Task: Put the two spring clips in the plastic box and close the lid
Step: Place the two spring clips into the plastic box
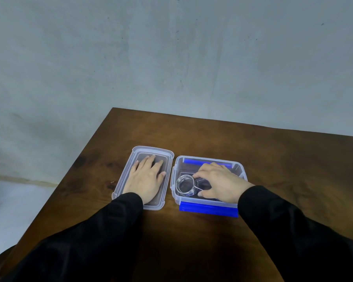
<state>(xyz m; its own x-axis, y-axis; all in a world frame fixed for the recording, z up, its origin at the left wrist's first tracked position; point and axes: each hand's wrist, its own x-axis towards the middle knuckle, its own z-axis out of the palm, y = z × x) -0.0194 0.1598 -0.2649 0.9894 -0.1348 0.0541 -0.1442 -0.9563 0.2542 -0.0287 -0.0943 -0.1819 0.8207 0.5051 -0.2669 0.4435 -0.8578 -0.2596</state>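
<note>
The right hand reaches down into the plastic box. Its fingers are bent around the handles of a spring clip, and the shiny wire coil sticks out to the left, low inside the box. It looks like the hand is setting this clip down so it lies flat and the top can shut later. I can see only one clip clearly — a dark shape under the hand may be the other one, but I cannot tell.

The left hand lies flat and spread wide on the lid. It grips nothing. It just presses down, likely to keep the lid from sliding. The lid sits just beside the box on its left, so it is close when it is time to shut it. A blue latch hangs open on the near side of the box, and another shows at the far side.

Both things sit on a dark brown wooden table, nearer its far left corner than its near edge. Behind the table stands a plain grey wall with small marks. The person wears black sleeves.
</note>
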